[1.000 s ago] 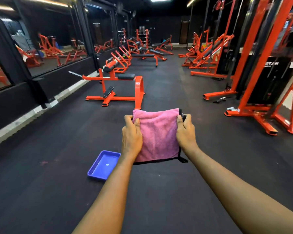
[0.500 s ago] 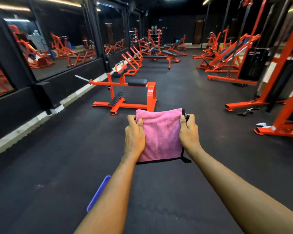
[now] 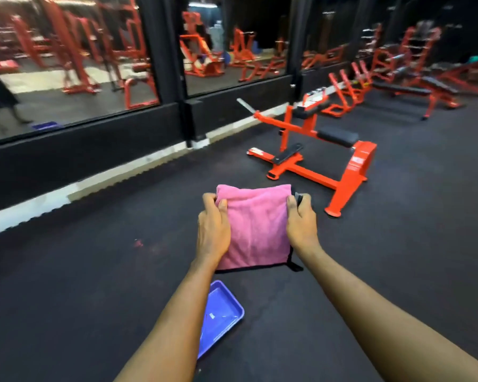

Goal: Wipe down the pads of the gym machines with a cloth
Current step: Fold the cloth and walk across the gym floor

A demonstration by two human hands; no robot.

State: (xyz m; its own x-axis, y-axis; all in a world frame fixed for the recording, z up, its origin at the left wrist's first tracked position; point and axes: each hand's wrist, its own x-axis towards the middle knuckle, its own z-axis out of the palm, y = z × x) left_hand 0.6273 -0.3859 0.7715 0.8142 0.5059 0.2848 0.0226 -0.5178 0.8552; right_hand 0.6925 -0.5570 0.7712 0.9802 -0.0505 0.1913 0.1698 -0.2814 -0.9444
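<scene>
Pink cloth (image 3: 255,227), folded: in transit, pads unwiped

Held above the black floor (image 3: 94,271), left hand (image 3: 213,230) and right hand (image 3: 301,227) still pinching its side edges. View swung left; orange machine (image 3: 356,164) and its seat pad (image 3: 337,135) now nearer, ahead right. Wiping not begun

No text can be read from here. The orange machine (image 3: 309,175) has a pale printed patch (image 3: 355,162) on its end post, blurred. The blue tray (image 3: 223,300) holds a white sticker (image 3: 212,315), too small to read.
</scene>
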